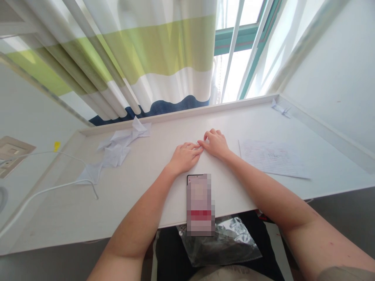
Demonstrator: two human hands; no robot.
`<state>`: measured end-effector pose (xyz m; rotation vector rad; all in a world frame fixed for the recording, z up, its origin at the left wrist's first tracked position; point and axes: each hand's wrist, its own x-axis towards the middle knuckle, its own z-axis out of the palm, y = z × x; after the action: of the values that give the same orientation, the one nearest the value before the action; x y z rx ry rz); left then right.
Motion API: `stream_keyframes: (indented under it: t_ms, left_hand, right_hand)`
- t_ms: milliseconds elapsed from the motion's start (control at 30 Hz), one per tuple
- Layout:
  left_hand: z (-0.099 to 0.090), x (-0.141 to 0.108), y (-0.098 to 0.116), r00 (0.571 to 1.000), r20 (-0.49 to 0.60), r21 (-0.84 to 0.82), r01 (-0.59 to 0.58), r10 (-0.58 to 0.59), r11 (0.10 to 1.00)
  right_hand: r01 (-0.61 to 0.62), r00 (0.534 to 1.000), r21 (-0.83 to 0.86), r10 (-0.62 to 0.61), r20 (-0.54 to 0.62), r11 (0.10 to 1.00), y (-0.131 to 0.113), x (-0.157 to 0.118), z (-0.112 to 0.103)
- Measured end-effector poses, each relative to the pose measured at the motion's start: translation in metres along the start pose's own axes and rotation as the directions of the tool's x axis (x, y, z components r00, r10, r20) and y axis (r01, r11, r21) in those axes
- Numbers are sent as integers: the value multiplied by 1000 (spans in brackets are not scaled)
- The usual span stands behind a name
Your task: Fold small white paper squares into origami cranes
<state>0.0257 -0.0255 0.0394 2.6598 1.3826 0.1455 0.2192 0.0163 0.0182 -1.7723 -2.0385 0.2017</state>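
Note:
Over the middle of the white table, my left hand [186, 157] and my right hand [215, 143] meet at the fingertips. The left fingers are pressed together and reach toward the right thumb. My right hand is closed in a pinch, its index finger bent. Something small and pale may lie between the fingertips, but I cannot make it out against the white surface. Nearer to me, below the hands, a phone [200, 205] with a blurred screen sticks out past the table's front edge. Printed or lined paper sheets [274, 158] lie to the right of my right hand.
Several folded white paper pieces [117, 146] are grouped at the left. Another folded paper piece [281, 109] sits in the far right corner. A white cable [52, 187] crosses the left side. A raised rim [181, 113] borders the table's back. A clear plastic bag [225, 246] rests on my lap.

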Motion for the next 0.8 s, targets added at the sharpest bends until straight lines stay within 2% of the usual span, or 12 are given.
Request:
stream_keyframes:
  t_ms: [367,633,800]
  left_hand:
    - [-4,0,5,998,49,67,22,-26,998]
    - [-1,-4,4,1000,-30,35,2,-1,999]
    - [2,-3,-1,999,-50,8,2,-1,1000]
  right_hand:
    - [-89,995,33,90,-36,995,0,4,5]
    - [-95,995,-7,95,-36,995,-12,0,-3]
    - [-75,996,-32,73,-49,997,-10,0,-1]
